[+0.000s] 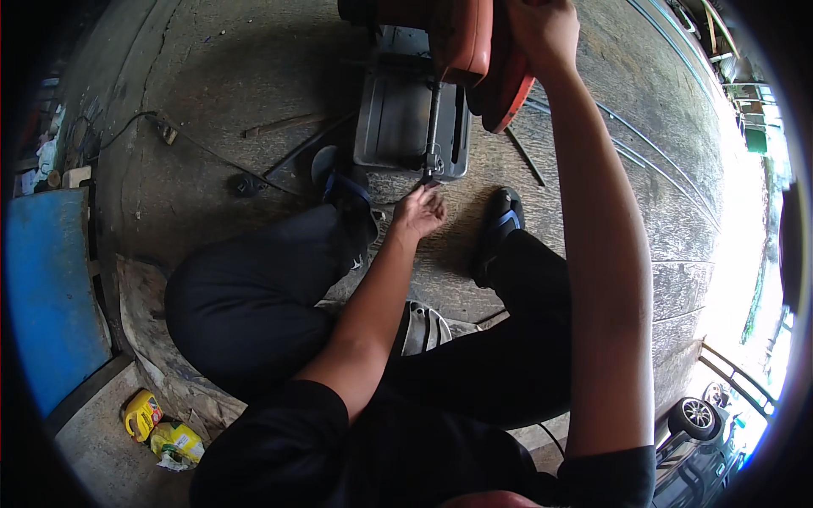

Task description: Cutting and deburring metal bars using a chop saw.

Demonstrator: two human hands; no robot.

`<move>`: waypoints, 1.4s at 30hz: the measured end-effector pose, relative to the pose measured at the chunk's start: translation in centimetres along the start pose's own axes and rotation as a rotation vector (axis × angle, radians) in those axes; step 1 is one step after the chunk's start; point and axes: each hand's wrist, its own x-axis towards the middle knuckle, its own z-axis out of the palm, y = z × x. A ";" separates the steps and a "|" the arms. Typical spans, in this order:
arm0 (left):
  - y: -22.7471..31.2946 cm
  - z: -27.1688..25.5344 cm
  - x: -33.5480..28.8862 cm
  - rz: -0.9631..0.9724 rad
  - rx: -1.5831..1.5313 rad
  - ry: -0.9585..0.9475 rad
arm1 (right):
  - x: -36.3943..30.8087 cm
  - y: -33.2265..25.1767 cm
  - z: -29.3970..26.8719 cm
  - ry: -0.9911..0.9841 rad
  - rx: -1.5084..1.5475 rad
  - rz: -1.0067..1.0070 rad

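Observation:
A red and grey chop saw stands on the ground between my feet, with a dark metal base. From its vise a threaded clamp screw points toward me and ends in a small crank handle. The fingertips of my left hand pinch that crank handle, and the other fingers are curled. Up at the top edge, my right hand is closed around the upper part of the red saw head. What exactly it grips is partly hidden by the hand and cut off by the frame.
Long thin metal rods lie on the right. A black cable and a short wooden strip lie left of the saw. A blue panel stands far left, near yellow packages. A parked car shows lower right.

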 end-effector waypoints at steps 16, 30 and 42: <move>-2.3 3.1 -1.3 0.208 0.139 0.101 | -0.3 -0.5 -0.3 -0.021 0.008 -0.046; -0.7 3.1 -2.0 0.022 0.031 0.155 | 0.5 0.9 0.3 -0.022 -0.041 -0.108; 0.4 3.2 -0.8 -0.236 -0.388 -0.150 | 1.2 9.1 0.5 0.134 0.776 0.338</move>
